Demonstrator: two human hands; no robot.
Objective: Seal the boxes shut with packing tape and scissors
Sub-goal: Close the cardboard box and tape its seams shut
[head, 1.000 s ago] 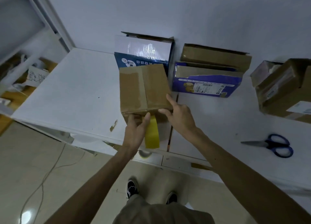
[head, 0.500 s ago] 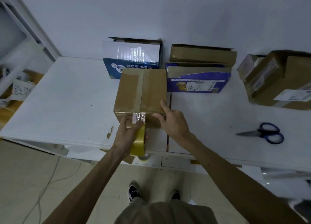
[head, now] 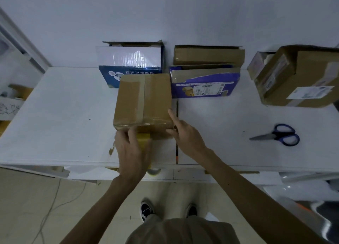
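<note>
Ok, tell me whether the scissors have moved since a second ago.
No. The scissors lie at the same spot on the white table, in front of the labelled carton, blades pointing left; only the camera has shifted.

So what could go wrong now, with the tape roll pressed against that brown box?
1. The right hand steadies the brown box only at its near corner. A hard pull by the left hand on the tape roll might slide or twist it, laying tape crooked.
2. The scissors lie apart to the right. Reaching for them likely means releasing the box, so the strip could slacken or stick to itself.
</note>
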